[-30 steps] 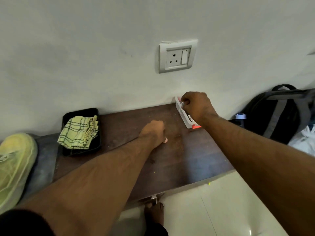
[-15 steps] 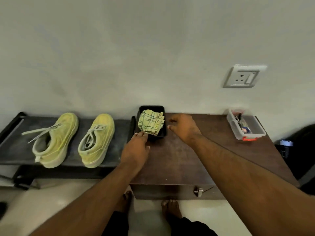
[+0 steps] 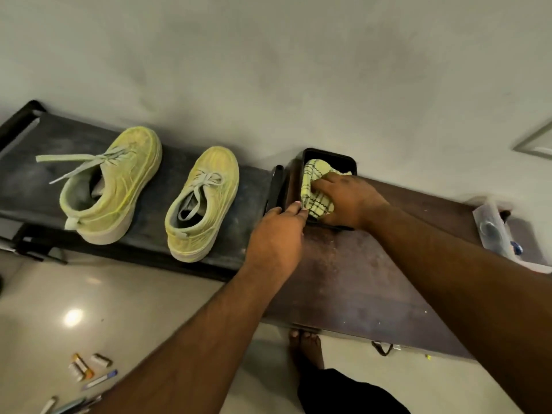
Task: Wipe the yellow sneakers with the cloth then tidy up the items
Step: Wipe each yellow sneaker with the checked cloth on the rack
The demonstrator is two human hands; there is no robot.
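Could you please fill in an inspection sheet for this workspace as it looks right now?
Surface: dusty dark brown wooden tabletop beside a low black bench.
Job's things: two yellow lace-up sneakers on the bench; yellow checked cloth in a black rectangular tray.
Clutter: clear plastic box of small items on the tabletop; pens and small tubes on the floor.
Grip: right hand holds the cloth; left hand touches the tray's edge.
Cables: nothing seen.
Surroundings: grey wall, pale tiled floor, wall socket.
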